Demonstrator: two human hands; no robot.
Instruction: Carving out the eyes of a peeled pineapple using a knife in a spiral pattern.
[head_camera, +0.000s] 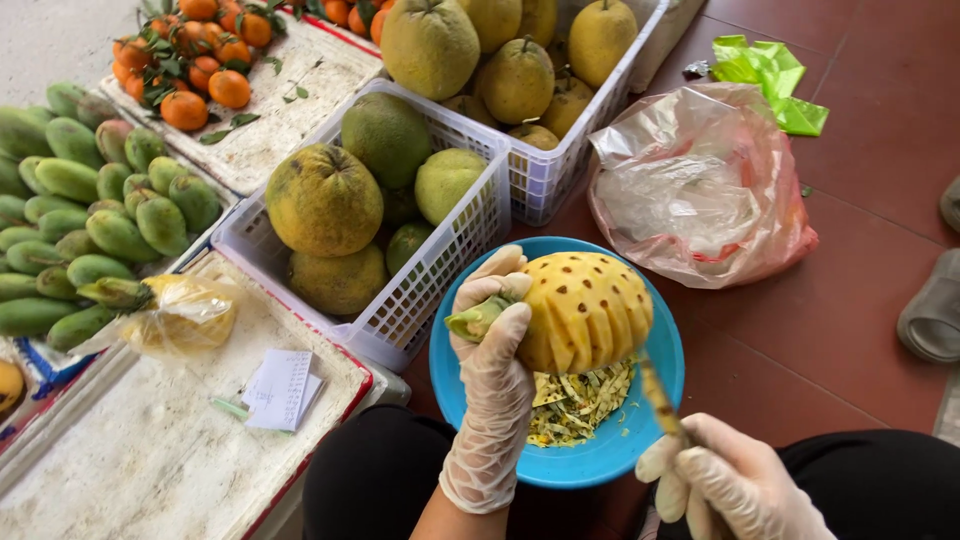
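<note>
While both hands wear thin gloves:
Left hand (497, 330): fingers wrapped around the green stem end of the peeled pineapple (585, 310).
Pineapple: held above the blue bowl (600, 460) of peel scraps (580, 400).
Right hand (735, 485): fingers closed on a knife (660, 400).
Nearby: 2 white baskets (440, 270) of pomelos.

Pinkish plastic bag (700, 185), folded green bags (765, 80)
</note>
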